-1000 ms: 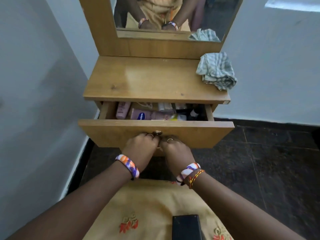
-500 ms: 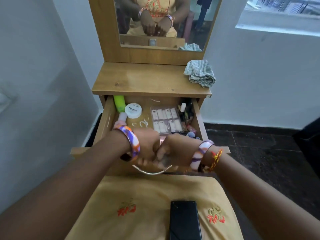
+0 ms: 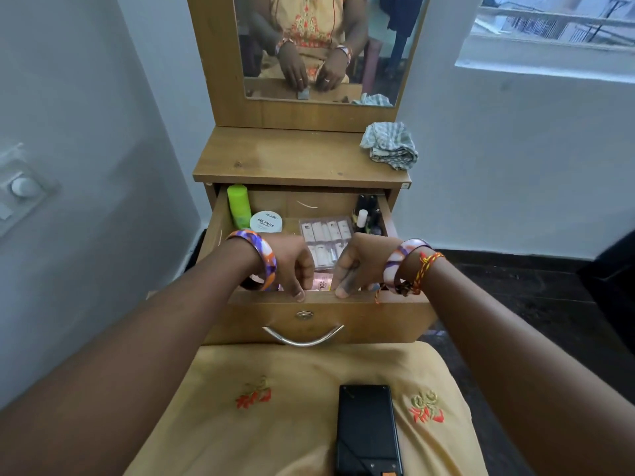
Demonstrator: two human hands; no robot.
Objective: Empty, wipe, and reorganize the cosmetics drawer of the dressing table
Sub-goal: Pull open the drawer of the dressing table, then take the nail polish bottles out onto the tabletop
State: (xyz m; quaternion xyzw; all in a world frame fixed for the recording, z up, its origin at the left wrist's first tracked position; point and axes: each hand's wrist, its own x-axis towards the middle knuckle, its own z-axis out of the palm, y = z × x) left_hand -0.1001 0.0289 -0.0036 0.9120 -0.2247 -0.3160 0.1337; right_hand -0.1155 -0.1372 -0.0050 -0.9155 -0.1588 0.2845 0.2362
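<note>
The wooden drawer (image 3: 395, 321) of the dressing table stands pulled far out over my lap. Inside lie a green bottle (image 3: 238, 206), a white nail polish jar (image 3: 266, 222), a clear pack of small white bottles (image 3: 326, 231), dark bottles (image 3: 367, 214) at the right and a pink tube (image 3: 323, 281) near the front. My left hand (image 3: 292, 266) and my right hand (image 3: 357, 266) grip the top edge of the drawer front side by side, thumbs on the edge and fingers curled inside. The metal handle (image 3: 302, 334) hangs free below them.
A crumpled checked cloth (image 3: 390, 146) lies on the right of the dressing table top (image 3: 275, 159), below the mirror (image 3: 326, 46). A black phone (image 3: 366, 429) rests on my lap. White walls stand close on both sides, and the floor is dark.
The drawer has been pulled from barely open to far out. Both hands have let go of the handle and moved up to the top edge of the drawer front.
</note>
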